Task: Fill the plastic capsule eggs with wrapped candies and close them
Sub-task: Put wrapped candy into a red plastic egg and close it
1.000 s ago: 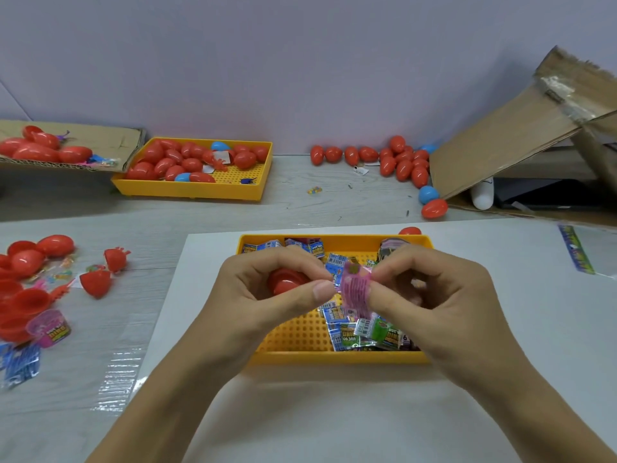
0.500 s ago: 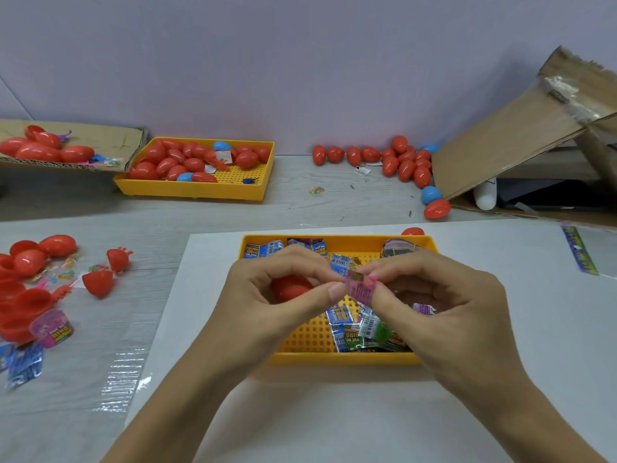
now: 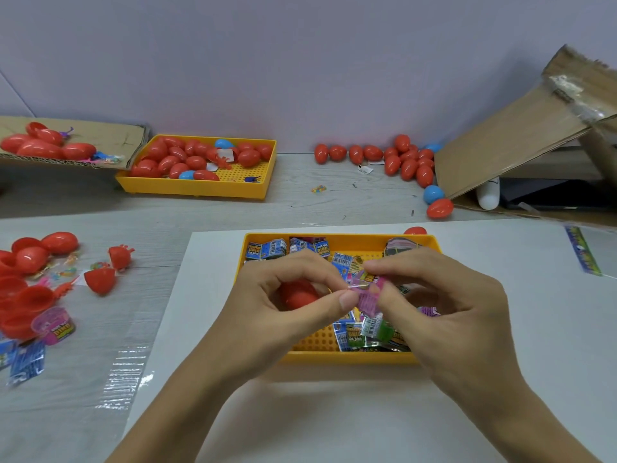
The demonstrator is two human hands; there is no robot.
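Fingers of our left hand curl round a red egg half in the palm, while thumb and forefinger pinch one edge of a pink wrapped candy. Our right hand pinches the candy's other edge, thumb against forefinger. Both work just above the yellow tray of wrapped candies. Compared with half a second ago, the candy sits a little closer to the egg half, and the grips are unchanged.

Cardboard box is leaning open at upper right, white cylinder lying under it. Cardboard sheet is sitting at upper left.
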